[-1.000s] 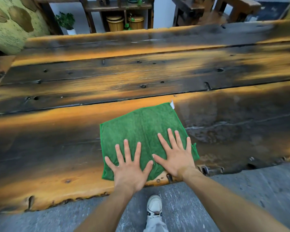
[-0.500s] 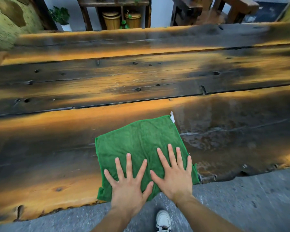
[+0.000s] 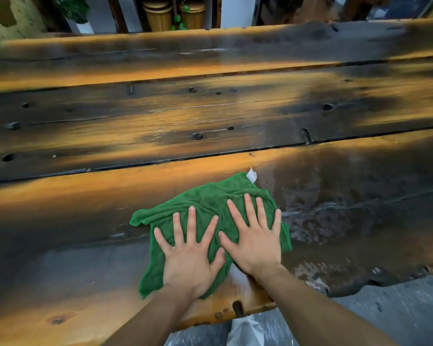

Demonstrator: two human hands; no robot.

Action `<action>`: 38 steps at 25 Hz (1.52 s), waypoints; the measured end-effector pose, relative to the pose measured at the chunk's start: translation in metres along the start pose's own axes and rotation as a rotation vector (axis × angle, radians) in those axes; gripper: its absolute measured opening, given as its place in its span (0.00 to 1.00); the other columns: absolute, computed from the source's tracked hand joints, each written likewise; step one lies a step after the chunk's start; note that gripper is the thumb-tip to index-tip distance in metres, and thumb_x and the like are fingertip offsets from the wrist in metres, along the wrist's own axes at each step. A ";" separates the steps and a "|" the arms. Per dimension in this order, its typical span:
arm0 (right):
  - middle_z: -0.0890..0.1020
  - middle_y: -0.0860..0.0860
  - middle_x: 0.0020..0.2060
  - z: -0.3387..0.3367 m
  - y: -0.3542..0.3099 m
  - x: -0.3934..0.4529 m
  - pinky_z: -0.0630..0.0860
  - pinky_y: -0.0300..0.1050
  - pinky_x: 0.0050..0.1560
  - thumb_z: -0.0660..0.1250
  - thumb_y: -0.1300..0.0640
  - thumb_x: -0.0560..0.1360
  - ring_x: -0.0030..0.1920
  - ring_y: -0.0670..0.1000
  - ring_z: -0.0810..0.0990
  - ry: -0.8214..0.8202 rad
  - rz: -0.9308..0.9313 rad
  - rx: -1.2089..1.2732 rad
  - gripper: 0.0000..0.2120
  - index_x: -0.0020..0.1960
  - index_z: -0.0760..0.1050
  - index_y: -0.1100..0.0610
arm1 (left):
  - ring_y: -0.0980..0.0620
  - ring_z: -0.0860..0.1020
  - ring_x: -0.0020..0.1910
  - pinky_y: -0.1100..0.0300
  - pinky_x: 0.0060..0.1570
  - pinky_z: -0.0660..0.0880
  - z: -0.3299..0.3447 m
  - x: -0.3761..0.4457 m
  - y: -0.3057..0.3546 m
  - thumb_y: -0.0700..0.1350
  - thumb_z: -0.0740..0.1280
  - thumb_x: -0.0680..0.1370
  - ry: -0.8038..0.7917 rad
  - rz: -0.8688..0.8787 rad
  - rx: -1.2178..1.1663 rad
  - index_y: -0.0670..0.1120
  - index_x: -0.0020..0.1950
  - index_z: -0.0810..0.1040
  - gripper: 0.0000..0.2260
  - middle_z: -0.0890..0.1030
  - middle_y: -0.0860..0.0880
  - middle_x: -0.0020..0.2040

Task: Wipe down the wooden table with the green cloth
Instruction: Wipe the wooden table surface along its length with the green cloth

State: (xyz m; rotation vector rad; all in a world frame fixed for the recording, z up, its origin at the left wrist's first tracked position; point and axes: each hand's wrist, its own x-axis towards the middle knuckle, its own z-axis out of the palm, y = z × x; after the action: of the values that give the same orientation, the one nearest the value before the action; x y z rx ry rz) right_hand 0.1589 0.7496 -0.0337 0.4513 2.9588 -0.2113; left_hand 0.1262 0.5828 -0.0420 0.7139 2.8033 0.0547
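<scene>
A green cloth [image 3: 205, 203] with a small white tag lies rumpled on the near plank of the wooden table [image 3: 160, 126]. My left hand [image 3: 190, 255] presses flat on its left half, fingers spread and straight. My right hand [image 3: 254, 238] presses flat on its right half, fingers also spread. Both palms sit on the cloth's near part, which they partly hide. The wood to the right of the cloth shines wet.
The table's ragged near edge [image 3: 348, 288] borders a grey floor [image 3: 398, 315]. Behind the far edge stand a shelf with two wooden canisters [image 3: 160, 16], a potted plant [image 3: 75, 13] and dark wooden furniture [image 3: 298, 11]. A leg shows below the table edge.
Both hands have pushed the cloth away from the near edge onto the plank. The cloth went from flat to bunched and wrinkled ahead of the fingers.
</scene>
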 end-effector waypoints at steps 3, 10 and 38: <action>0.34 0.48 0.79 -0.011 0.003 0.040 0.31 0.69 0.72 0.39 0.26 0.74 0.78 0.54 0.31 -0.058 -0.001 -0.026 0.37 0.77 0.31 0.35 | 0.33 0.50 0.79 0.20 0.66 0.47 -0.009 0.036 -0.001 0.69 0.40 0.79 -0.005 -0.021 0.004 0.61 0.81 0.53 0.31 0.51 0.43 0.82; 0.33 0.48 0.79 -0.028 0.013 0.145 0.32 0.70 0.72 0.40 0.24 0.73 0.78 0.54 0.29 -0.078 0.002 -0.018 0.38 0.77 0.30 0.34 | 0.38 0.30 0.77 0.23 0.66 0.36 -0.038 0.133 -0.007 0.70 0.32 0.73 -0.019 -0.082 -0.007 0.65 0.76 0.30 0.32 0.27 0.48 0.78; 0.38 0.48 0.81 -0.104 0.058 0.633 0.34 0.68 0.74 0.43 0.24 0.75 0.80 0.53 0.36 -0.021 -0.007 0.015 0.36 0.79 0.38 0.34 | 0.40 0.34 0.79 0.25 0.69 0.37 -0.148 0.617 -0.050 0.71 0.41 0.78 0.088 -0.122 0.008 0.66 0.79 0.38 0.30 0.33 0.51 0.81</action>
State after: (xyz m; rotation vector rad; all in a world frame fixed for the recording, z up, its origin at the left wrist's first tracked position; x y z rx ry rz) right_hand -0.4343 1.0017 -0.0397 0.4374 2.9412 -0.2377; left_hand -0.4579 0.8356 -0.0448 0.5541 2.9261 0.0547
